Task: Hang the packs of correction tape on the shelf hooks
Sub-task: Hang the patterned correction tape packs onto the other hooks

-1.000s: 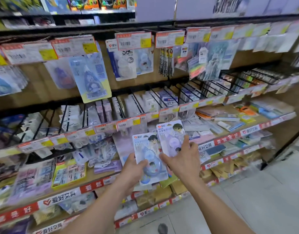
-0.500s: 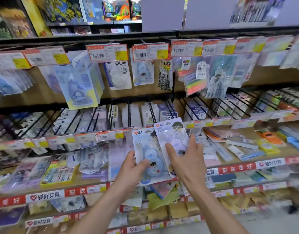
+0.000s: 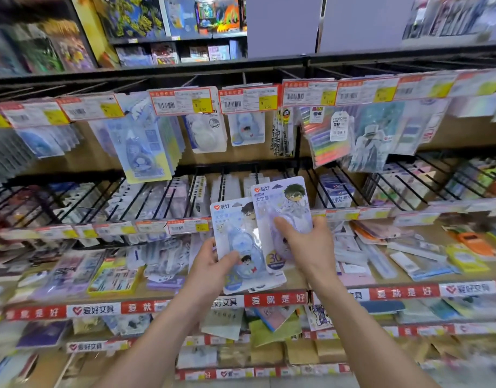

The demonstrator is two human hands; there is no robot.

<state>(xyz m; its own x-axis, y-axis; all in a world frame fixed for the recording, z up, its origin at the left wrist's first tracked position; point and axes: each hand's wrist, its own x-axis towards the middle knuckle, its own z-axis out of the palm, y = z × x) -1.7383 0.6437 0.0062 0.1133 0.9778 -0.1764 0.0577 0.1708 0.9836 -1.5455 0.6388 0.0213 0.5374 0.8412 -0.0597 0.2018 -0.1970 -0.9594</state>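
Observation:
I hold two packs of correction tape in front of the shelves. My left hand [image 3: 213, 266] grips the lower edge of a pale blue pack [image 3: 235, 233] with a cartoon figure, thumb on its front. Overlapping that one's right side is a lilac pack [image 3: 283, 203], which my right hand [image 3: 308, 247] grips a little higher. Above them, hooks [image 3: 244, 79] under a row of price tags carry hanging packs of correction tape [image 3: 246, 128], [image 3: 206, 130] and a larger blue and yellow pack [image 3: 143, 152].
Wire dividers [image 3: 157, 197] on the middle shelf hold boxed stationery. Hanging packs of coloured tabs [image 3: 328, 141] are to the right of the tape. Lower shelves with red label strips [image 3: 274, 299] carry loose packs. Books fill the top left.
The view has tilted upward, so the top hook row sits nearer the middle. Both hands have lifted the two packs slightly, the right pack now higher than the left.

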